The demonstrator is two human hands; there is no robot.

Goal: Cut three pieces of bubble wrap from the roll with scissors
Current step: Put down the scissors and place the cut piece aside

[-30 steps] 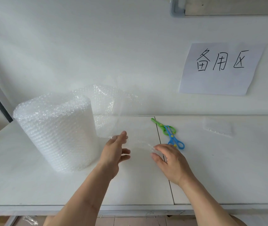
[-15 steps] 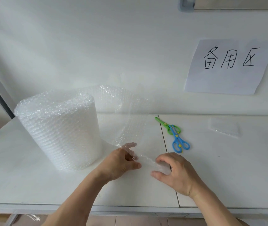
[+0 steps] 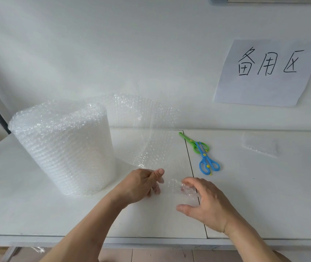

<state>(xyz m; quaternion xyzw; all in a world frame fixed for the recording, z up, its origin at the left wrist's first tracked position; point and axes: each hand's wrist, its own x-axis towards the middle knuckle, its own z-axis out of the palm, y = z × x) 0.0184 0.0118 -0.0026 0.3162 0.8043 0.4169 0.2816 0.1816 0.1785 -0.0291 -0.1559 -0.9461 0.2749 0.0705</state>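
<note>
A large roll of bubble wrap point(image 3: 63, 148) stood upright on the left part of the white surface point(image 3: 27, 210). Its loose sheet point(image 3: 150, 133) curved out from the roll to the right and came down toward the near edge, where both hands met it. The left hand point(image 3: 141, 184) had its fingers point(image 3: 155, 186) closed on the sheet's left corner, thumb on top. The right hand point(image 3: 205, 203) gripped the right corner, its fingers point(image 3: 187, 189) curled under the clear film and the thumb below, nearer the surface edge. 2 pairs of scissors lay untouched beyond the right hand, just right of the seam in the surface: a green pair point(image 3: 193, 141) and a blue pair point(image 3: 206, 160), overlapping at the handles. A small piece of bubble wrap point(image 3: 260, 146) lay flat farther right. A paper sign point(image 3: 268, 72) with 3 handwritten characters hung on the wall point(image 3: 113, 53).
</note>
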